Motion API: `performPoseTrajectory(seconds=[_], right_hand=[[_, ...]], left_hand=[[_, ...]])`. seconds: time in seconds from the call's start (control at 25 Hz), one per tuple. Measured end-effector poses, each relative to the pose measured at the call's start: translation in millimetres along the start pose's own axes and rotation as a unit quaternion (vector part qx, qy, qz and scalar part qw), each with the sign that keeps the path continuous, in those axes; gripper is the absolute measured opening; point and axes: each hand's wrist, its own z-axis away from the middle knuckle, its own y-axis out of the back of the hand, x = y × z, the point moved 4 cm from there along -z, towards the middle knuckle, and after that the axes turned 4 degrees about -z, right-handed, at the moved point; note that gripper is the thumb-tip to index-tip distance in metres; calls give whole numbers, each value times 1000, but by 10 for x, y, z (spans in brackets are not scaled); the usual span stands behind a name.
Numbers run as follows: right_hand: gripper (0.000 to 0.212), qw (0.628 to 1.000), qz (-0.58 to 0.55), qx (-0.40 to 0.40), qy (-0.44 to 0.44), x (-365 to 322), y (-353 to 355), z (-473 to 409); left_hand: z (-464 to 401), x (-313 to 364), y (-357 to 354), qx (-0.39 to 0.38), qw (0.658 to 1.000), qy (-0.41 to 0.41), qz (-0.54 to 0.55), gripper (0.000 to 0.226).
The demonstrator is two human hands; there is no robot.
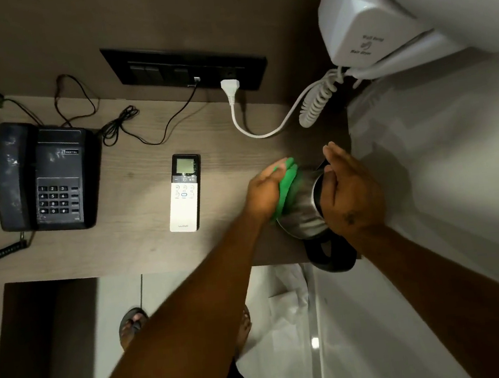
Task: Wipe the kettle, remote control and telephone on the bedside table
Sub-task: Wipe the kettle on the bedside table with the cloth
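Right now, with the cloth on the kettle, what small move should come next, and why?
Probably slide the green cloth further round the kettle. The left hand presses the cloth on only the kettle's left side, while the right hand rests flat on top, steadying it. The remote and phone lie apart to the left and can wait.

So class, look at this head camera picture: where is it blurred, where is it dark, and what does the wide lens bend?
Head view: motion blur smears the green cloth and kettle; the telephone corner sits dim; the hair dryer looks brightest; the lens bows the table edge.
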Motion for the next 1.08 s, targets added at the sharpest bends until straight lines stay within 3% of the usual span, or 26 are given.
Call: performPoseTrajectory(seconds=[0.16, 0.36, 0.44, 0.76, 0.88, 0.96, 1.08], right_hand=[[47, 1000, 4, -7, -11, 5, 1, 3], [49, 999, 12, -25, -20, 16, -3, -9], [49, 999, 15, -27, -25, 6, 9, -1], [44, 1000, -2, -9, -21, 32, 18, 29], [45, 999, -6, -32, -32, -35, 24, -12], [50, 999, 28, -12, 12, -298, 255, -6], [58, 985, -148, 78, 37, -1011, 644, 169]], left_hand=[[-90, 105, -93, 0, 999, 18, 38, 36], [383, -551, 106, 104, 989, 37, 93, 43], [629, -759, 70, 95, 986, 42, 129, 37], [518, -206, 270, 52, 997, -42, 30, 47], [725, -123, 597, 109, 993, 4, 41, 30], [936, -52, 846, 125, 991, 15, 44, 28], [1106, 34, 1255, 107, 988, 14, 106, 31]])
